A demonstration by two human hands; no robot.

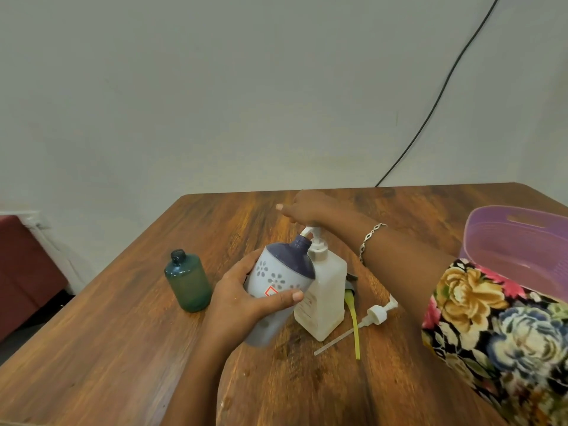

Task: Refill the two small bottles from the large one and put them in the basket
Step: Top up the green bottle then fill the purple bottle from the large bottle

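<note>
We are filling: our left grip clamps the grey bottle, tilted, its neck under the spout of the big bottle mid-desk. Our right grip lies flat on the pump. Next, we judge: steady presses, neck kept under the spout.

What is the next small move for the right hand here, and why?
Probably press down. The right hand rests on the pump head of the large white bottle, and the left hand holds the flowered bottle tilted, with its open neck right at the nozzle. One push should likely send liquid into it.
</note>
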